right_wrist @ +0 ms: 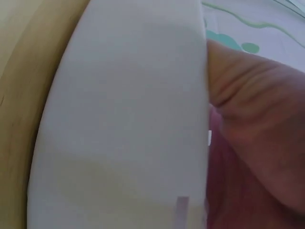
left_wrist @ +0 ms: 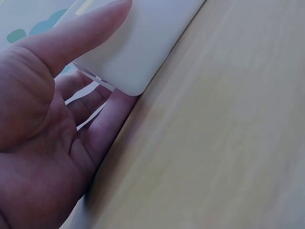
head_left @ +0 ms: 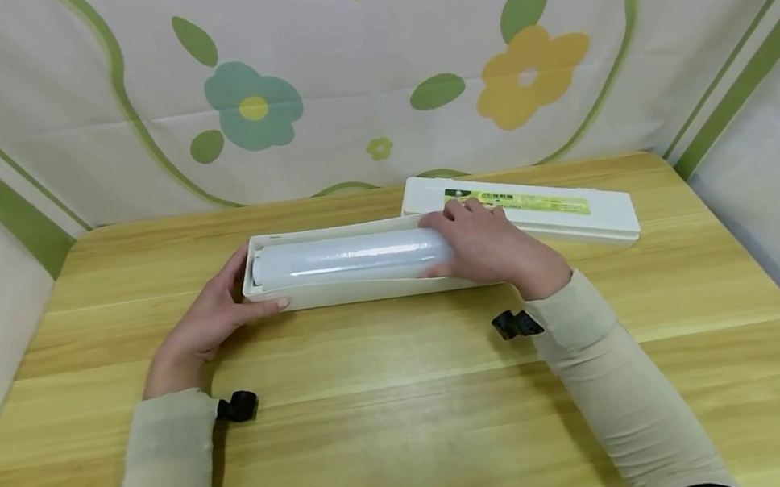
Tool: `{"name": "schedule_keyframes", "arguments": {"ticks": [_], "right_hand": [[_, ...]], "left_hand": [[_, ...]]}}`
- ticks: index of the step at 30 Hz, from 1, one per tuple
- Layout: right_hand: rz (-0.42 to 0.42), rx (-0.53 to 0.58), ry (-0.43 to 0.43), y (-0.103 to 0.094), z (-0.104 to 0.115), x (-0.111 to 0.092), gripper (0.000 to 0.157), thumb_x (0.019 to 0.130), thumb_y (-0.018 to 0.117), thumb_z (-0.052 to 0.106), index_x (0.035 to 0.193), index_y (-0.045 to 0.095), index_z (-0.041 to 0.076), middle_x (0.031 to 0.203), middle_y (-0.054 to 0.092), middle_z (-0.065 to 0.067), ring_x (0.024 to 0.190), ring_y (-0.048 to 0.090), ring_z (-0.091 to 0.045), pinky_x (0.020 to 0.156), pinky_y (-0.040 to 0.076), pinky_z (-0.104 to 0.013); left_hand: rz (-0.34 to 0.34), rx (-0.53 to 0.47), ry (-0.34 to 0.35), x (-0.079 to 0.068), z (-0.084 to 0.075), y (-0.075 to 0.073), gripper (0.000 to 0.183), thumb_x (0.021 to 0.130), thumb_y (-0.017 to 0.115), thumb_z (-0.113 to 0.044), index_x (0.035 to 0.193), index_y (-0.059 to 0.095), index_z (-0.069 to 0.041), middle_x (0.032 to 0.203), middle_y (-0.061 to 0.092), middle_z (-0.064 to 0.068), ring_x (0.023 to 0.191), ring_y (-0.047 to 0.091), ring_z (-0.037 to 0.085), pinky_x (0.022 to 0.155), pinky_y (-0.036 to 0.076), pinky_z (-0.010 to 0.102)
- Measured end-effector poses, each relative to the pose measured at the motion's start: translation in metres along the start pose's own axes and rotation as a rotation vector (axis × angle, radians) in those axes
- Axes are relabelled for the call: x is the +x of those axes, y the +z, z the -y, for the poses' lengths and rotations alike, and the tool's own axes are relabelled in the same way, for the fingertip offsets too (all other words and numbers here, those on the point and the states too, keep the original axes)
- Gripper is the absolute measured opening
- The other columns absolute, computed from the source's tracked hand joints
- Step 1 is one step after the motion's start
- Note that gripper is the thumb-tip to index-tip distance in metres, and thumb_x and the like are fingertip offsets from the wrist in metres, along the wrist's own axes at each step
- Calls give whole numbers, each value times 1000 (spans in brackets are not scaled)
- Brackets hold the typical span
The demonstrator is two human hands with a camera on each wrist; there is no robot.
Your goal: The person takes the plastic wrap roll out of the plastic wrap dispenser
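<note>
A long white box [head_left: 366, 290] lies lidless on the table, with a shiny roll of cling film [head_left: 355, 256] inside. My left hand [head_left: 211, 310] holds the box's left end, thumb along the front wall and fingers around the end. In the left wrist view, that thumb lies against the white wall [left_wrist: 152, 43]. Over the right end, my right hand [head_left: 493, 247] grips the roll, thumb at the front and fingers at the back. The right wrist view has the box's front wall [right_wrist: 128, 109] hiding the thumb tip. The roll's right end is covered by the hand.
Behind the box, to the right, a white lid [head_left: 609, 212] with a yellow-green label [head_left: 553, 203] lies at an angle, partly behind my right hand. The wooden table [head_left: 383, 423] ends at a flowered cloth backdrop [head_left: 352, 53].
</note>
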State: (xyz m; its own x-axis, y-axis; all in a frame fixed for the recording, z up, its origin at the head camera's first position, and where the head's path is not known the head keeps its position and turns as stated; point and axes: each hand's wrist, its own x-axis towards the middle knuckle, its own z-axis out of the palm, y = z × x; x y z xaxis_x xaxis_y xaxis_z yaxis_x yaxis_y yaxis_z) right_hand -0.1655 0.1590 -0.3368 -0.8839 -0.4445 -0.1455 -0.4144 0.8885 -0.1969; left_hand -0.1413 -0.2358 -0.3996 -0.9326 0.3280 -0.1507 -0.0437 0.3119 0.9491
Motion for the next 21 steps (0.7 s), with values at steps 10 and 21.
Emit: {"name": "schedule_keyframes", "arguments": {"ticks": [10, 21], "right_hand": [[-35, -33, -6, -1, 6, -1, 80, 90, 86, 53, 151, 55, 11, 135, 65, -21, 120, 62, -42, 98, 53, -59], [-55, 20, -15, 13, -1, -8, 76, 100, 70, 61, 162, 46, 25, 141, 58, -15, 132, 52, -35, 107, 39, -60]], "left_hand": [[1, -7, 8, 0, 0, 1, 95, 96, 83, -15, 169, 27, -39, 150, 47, 3, 128, 52, 25, 100, 51, 21], [-8, -7, -2, -1, 1, 1, 99, 96, 84, -16, 171, 24, -37, 153, 44, 5, 132, 48, 25, 101, 49, 19]]}}
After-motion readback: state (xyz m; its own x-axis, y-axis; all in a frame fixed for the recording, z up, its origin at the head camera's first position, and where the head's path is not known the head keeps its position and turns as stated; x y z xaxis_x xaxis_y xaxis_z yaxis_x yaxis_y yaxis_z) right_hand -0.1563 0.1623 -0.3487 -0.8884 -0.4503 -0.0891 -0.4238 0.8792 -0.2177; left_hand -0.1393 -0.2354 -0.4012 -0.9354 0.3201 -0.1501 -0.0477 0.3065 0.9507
